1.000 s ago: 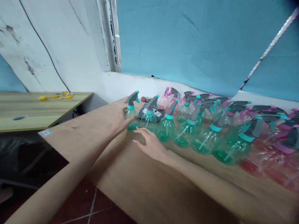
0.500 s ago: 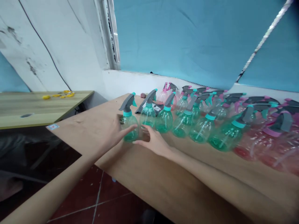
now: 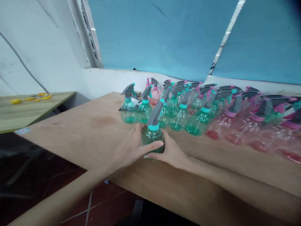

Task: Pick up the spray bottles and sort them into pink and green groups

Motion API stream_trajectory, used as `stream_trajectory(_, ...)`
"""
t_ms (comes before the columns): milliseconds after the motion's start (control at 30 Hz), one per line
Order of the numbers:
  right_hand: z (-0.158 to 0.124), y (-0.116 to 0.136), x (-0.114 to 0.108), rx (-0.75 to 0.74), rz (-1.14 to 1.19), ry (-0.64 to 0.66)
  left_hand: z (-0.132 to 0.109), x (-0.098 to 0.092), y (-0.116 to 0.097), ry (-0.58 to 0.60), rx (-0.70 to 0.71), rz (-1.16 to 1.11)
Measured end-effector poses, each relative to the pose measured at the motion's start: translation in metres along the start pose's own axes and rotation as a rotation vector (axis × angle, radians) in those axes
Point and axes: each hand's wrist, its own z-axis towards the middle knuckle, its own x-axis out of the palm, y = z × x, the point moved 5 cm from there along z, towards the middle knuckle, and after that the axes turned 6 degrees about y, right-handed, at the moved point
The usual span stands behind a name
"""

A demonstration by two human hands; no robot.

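Observation:
A green spray bottle [image 3: 153, 136] with a grey trigger and teal collar stands upright on the brown table [image 3: 94, 131], apart from the others and nearer to me. My left hand [image 3: 131, 147] wraps its left side, thumb across the front. My right hand [image 3: 172, 152] cups its right side. Both hands are closed round this one bottle. Behind it stands a row of several green spray bottles [image 3: 178, 116], and further right several pink ones [image 3: 249, 125].
A second wooden table [image 3: 25, 108] at the left carries small yellow pieces [image 3: 30, 98]. A white sill and a blue wall panel run behind the bottles. Dark red floor shows below the table's near edge. A small sticker [image 3: 22, 131] sits at the table's left corner.
The green bottle has come out of the row toward me, held between both hands. The view has swung to the right.

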Motion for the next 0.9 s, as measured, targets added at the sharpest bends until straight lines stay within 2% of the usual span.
stream_trajectory(67, -0.015, -0.006, -0.019, 0.028, -0.023, 0.002, 0.012, 0.020, -0.015, 0.139, 0.042, 0.038)
stream_trajectory(167, -0.037, -0.010, -0.044, 0.042, -0.054, 0.015, 0.029, 0.047, -0.044, 0.240, 0.135, -0.017)
stream_trajectory(300, -0.061, -0.012, -0.068, 0.034, -0.095, 0.014, 0.046, 0.078, -0.078, 0.284, 0.216, -0.152)
stream_trajectory(400, -0.075, -0.015, -0.081, 0.054, -0.085, 0.010, 0.052, 0.098, -0.094, 0.308, 0.272, -0.193)
stream_trajectory(567, -0.091, -0.019, -0.099, 0.066, -0.067, -0.057, 0.055, 0.125, -0.107, 0.275, 0.310, -0.130)
stream_trajectory(667, -0.100, -0.025, -0.109, 0.074, -0.134, -0.023, 0.058, 0.136, -0.108, 0.259, 0.333, -0.179)
stream_trajectory(767, -0.112, -0.038, -0.121, 0.076, -0.231, 0.027, 0.067, 0.141, -0.103, 0.240, 0.294, -0.206)
stream_trajectory(900, -0.130, -0.060, -0.141, 0.125, -0.372, 0.008, 0.077, 0.139, -0.100, 0.190, 0.274, -0.108)
